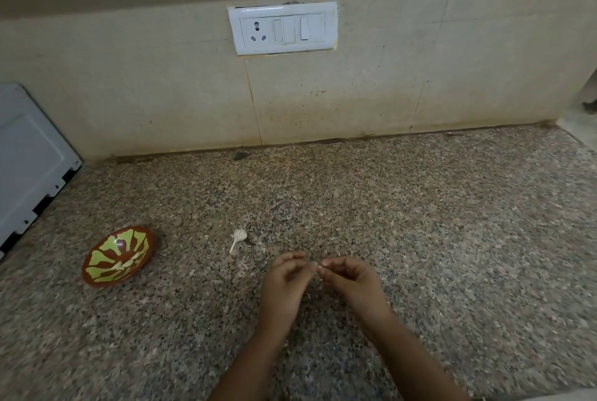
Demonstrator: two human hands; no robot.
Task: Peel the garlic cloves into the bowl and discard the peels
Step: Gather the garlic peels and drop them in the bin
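Granite counter [420,207] from the head view: left hand [287,286] and right hand [353,284] meet fingertip to fingertip, both pinching a tiny pale garlic clove [319,266]. Bowl [118,257] waits well left. Best bet: nail under the skin, peel gently.

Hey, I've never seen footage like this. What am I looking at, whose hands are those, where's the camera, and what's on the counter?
No machine here: a person wears one camera on the head, looking down at their own bare hands. The left hand and right hand meet over a speckled stone counter, fingers pinching a small pale piece, probably garlic but too small to be sure. Another garlic piece with a stalk lies apart on the counter. A red-and-green bowl sits at the left.
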